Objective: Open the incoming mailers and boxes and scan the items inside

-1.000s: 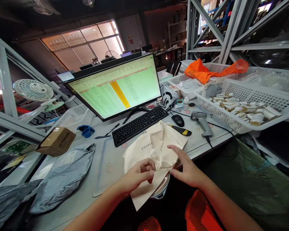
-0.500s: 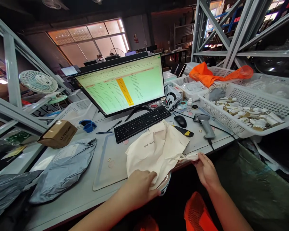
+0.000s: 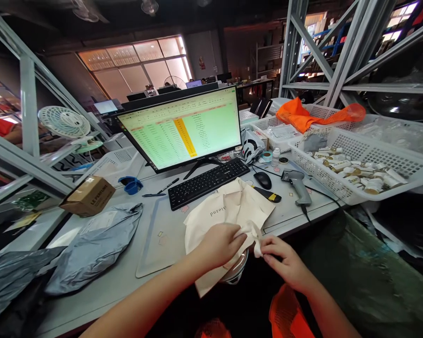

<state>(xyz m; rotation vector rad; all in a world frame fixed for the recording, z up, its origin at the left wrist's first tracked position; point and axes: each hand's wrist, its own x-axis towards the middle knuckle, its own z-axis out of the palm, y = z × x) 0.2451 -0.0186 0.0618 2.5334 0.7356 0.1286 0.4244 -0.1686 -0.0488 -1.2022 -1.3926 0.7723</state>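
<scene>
A person's right hand [image 3: 285,260] pinches the twisted end of a creased, cream cloth bag [image 3: 234,204] with dark lettering, thumb and fingers clamped on the fabric, as the left hand [image 3: 218,244] curls its fingers closed on gathered cloth just beside. The bag spreads beyond the left fingers across a pale grey desk [image 3: 102,291]. Past the fingertips lie a long black keyboard [image 3: 209,183] and, farther right, a grey plastic barcode scanner [image 3: 298,187].

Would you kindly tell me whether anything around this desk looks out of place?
The orange mesh fabric looks out of place, sprawled across a white basket at the back rather than folded inside. The cream cloth is creased, but the left hand and right hand grip it, so that seems ordinary. No spill shows.
</scene>
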